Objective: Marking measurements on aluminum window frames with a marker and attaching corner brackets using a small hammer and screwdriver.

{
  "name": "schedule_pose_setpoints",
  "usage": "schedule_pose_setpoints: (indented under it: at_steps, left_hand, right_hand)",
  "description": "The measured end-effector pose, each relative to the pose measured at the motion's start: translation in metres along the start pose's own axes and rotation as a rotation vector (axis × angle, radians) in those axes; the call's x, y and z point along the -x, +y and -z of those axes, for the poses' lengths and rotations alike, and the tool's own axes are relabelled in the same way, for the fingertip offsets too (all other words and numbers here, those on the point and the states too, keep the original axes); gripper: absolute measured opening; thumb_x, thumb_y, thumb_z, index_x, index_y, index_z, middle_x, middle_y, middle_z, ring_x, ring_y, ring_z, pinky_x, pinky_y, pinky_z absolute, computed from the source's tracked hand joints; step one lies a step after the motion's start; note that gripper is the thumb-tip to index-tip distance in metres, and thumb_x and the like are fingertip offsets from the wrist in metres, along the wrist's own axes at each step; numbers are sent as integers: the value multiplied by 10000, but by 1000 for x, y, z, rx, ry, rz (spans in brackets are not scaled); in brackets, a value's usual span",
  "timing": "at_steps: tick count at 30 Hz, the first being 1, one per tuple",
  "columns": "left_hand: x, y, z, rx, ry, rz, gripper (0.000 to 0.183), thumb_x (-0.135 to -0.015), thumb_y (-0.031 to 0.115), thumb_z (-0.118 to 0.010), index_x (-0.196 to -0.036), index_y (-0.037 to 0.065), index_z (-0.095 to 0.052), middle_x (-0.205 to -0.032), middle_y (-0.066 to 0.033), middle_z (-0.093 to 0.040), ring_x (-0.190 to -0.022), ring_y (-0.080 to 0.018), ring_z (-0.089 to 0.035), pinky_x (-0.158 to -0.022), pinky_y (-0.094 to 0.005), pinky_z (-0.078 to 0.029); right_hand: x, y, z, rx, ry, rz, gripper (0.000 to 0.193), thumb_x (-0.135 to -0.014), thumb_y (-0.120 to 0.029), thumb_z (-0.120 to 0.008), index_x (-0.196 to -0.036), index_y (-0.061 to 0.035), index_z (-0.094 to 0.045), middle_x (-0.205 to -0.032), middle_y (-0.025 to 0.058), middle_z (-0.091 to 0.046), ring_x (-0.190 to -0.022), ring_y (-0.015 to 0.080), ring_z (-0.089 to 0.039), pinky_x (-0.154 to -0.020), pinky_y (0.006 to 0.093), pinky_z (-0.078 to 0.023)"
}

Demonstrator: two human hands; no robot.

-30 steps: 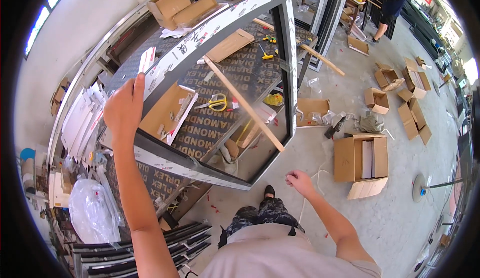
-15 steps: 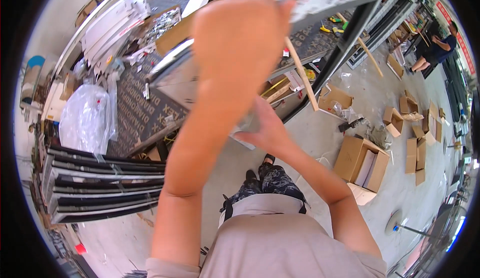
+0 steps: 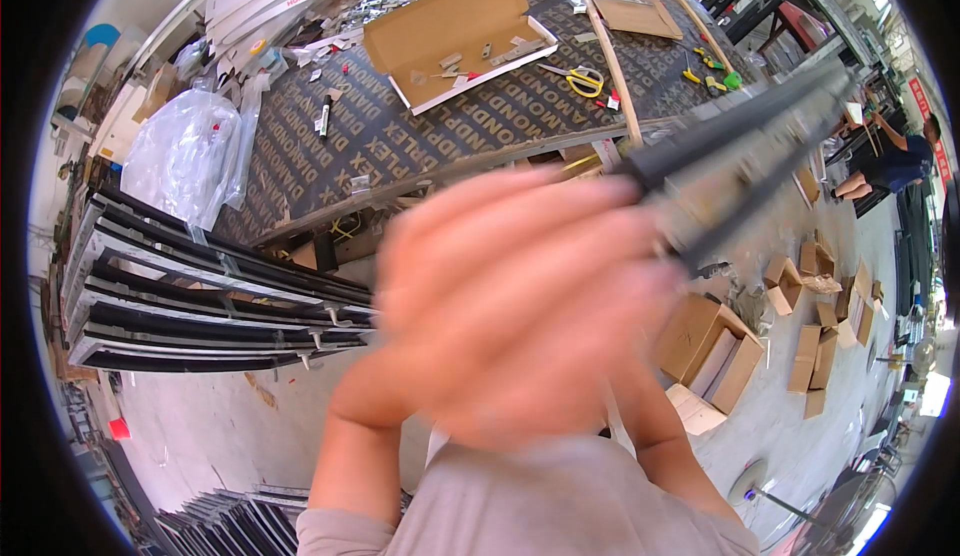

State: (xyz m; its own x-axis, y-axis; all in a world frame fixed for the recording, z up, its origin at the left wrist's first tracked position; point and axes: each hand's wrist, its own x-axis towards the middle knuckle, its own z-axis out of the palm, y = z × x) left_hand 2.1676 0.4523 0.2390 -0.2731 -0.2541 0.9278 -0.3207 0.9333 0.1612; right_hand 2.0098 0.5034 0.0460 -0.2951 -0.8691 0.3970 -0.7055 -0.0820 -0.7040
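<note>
Left hand (image 3: 520, 296): blurred, at frame (image 3: 695, 144), grip indeterminable | Right hand: hidden, state indeterminable | Table (image 3: 275, 171): beyond, bearing scissors (image 3: 585, 81) and box (image 3: 445, 31)

This is a workshop: a broad bench (image 3: 275, 176) carries yellow-handled scissors (image 3: 584, 82), hand tools (image 3: 714, 85) and scattered small parts (image 3: 385, 6), with dark frames (image 3: 200, 301) stacked near it. Opened cardboard boxes (image 3: 693, 341) litter the bare grey floor (image 3: 250, 441), with 1 co-worker (image 3: 898, 166) farther back.

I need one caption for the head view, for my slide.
A blurred left hand at a dark frame, near a table with scissors and open box.
</note>
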Motion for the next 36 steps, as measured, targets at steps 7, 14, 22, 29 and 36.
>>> schedule_pose_setpoints:
  at_steps: [7,14,22,29,36]
  left_hand:
    - [122,-37,21,24,41,883,233,-983,99,-405,-1030,-14,-603,-964,-99,-634,-889,-191,-588,-812,-287,-445]
    - [268,-30,-77,142,-332,1312,343,-1017,300,-400,-965,20,-591,-889,-104,-616,-839,-228,-592,-788,-333,-462]
    - [259,77,-262,326,-548,1152,415,-1017,342,-359,-1120,28,-610,-1051,-174,-633,-1027,-332,-589,-918,-387,-436]
    - [280,137,-393,634,-739,1389,602,-1002,470,-308,-902,-1,-670,-873,-212,-653,-875,-366,-600,-819,-400,-442]
    - [292,160,-431,663,-528,1662,559,-994,412,-409,-702,-27,-593,-643,-48,-542,-665,-136,-490,-663,-297,-403]
  right_hand:
    - [68,82,102,240,-119,166,582,-691,-152,-682,-1246,-40,-553,-1335,134,-521,-1189,285,-534,-1057,386,-373]
    - [85,141,185,17,83,-42,771,-689,-154,-722,-1362,32,-397,-1307,179,-496,-1198,262,-506,-1036,370,-392]
    - [65,195,267,-210,207,69,934,-764,-473,-728,-1428,24,-298,-1375,154,-428,-1215,274,-463,-1031,391,-389]
    - [43,236,359,-529,138,142,850,-724,-378,-795,-1361,1,-379,-1289,141,-512,-1150,289,-522,-1012,378,-407]
    - [31,265,409,-668,-24,199,832,-690,-361,-829,-1307,12,-415,-1197,158,-551,-1086,309,-559,-973,409,-447]
